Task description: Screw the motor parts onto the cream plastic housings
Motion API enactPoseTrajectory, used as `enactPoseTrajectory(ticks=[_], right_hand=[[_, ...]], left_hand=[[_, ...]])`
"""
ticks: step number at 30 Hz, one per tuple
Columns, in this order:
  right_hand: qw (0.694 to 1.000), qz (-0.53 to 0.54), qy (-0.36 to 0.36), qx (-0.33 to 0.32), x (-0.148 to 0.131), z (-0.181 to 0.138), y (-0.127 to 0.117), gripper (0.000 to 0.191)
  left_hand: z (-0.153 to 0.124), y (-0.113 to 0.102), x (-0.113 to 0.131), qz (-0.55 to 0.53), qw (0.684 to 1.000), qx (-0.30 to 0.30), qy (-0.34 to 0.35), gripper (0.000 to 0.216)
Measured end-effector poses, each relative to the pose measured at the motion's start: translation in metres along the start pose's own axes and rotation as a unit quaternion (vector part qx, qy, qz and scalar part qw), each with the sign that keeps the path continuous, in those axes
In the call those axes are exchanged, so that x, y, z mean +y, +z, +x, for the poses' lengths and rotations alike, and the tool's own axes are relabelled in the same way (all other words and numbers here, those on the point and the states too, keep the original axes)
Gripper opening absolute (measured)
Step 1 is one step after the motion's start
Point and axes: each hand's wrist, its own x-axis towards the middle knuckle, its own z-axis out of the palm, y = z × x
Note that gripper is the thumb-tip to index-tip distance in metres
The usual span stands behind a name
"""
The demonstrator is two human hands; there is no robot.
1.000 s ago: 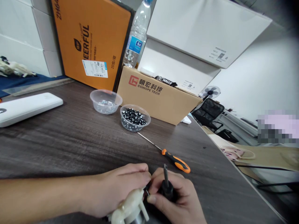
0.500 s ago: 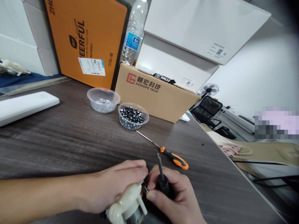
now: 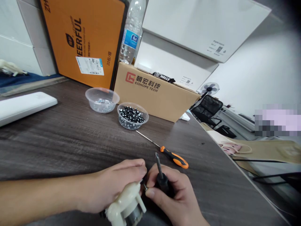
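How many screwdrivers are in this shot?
2: one with an orange-and-black handle lying on the table, and a black-handled one held in the right hand. Others could be hidden from view.

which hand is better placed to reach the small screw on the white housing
Probably the right hand: it holds a black-handled screwdriver right beside the small screw. The left hand is wrapped around the white plastic housing, so it seems occupied.
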Motion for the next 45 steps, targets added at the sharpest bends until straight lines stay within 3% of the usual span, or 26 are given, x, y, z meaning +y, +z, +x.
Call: enactPoseTrajectory(ticks=[12,18,34,45], right_hand=[[1.0,-0.011,-0.003,0.002,-0.006,0.001,-0.001,0.012],[1.0,-0.018,-0.007,-0.001,-0.007,0.001,-0.001,0.011],[0.999,-0.038,-0.025,-0.013,-0.006,0.0,0.0,0.015],[1.0,-0.002,-0.025,-0.001,-0.003,0.002,0.003,0.025]], left_hand=[[0.0,-0.004,-0.005,0.033,0.999,-0.016,0.016,0.053],[-0.002,-0.003,-0.004,0.041,0.999,-0.004,-0.007,0.054],[-0.006,-0.001,-0.001,0.046,0.994,-0.08,0.06,0.036],[-0.005,-0.004,-0.005,0.054,0.994,-0.089,0.044,0.03]])
